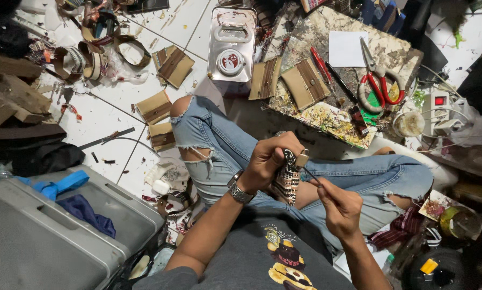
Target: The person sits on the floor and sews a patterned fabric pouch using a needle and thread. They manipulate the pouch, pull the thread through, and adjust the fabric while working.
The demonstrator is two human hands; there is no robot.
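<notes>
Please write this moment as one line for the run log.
left hand: holds woven strip | right hand: pinches thin dark tool | scissors: on board

Bare white floor tile (99, 115) lies open left of the bent knee (190, 115), between the small brown wallets (155, 106) and the grey case (64, 236). Ahead, a metal can (231, 43) stands upright and blocks the way. To the right the board (332, 115) is crowded: red scissors (378, 80), pens (321, 64), a white paper sheet (347, 48). Cables and a power strip (437, 110) close the far right.

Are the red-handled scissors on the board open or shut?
Open: the scissors lie with the handle loops spread apart and the blades slightly parted on the board.
</notes>
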